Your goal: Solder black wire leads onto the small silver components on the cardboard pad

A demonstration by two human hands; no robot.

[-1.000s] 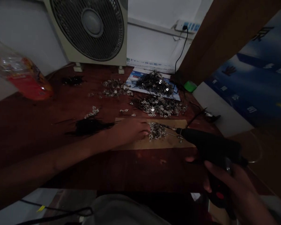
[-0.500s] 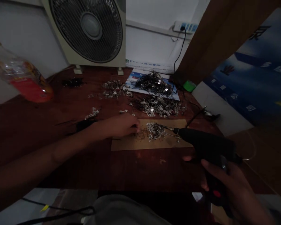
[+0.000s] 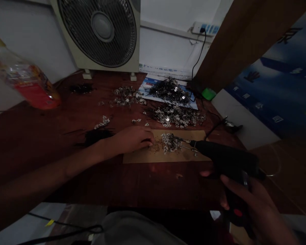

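My left hand (image 3: 134,140) rests on a strip of tan cardboard (image 3: 142,157), its fingers curled at the left edge of a small cluster of silvery metal pieces on dark wires (image 3: 170,143). No object shows in those fingers. My right hand (image 3: 247,204) grips a black pistol-grip soldering gun (image 3: 224,156) by the handle. Its metal tip reaches the right side of the cluster. A dark bundle of thin wires (image 3: 95,136) lies under my left wrist, beside the cardboard.
Several heaps of similar pieces lie on the reddish-brown table (image 3: 66,170), one (image 3: 168,90) on a printed sheet. A box fan (image 3: 99,30) and a plastic bottle (image 3: 25,76) stand at the back left. A power strip (image 3: 204,29) sits on the wall.
My left hand has drawn back leftward from the cluster since a second ago, uncovering a brownish patch on the cardboard. The soldering gun stays at the cluster.
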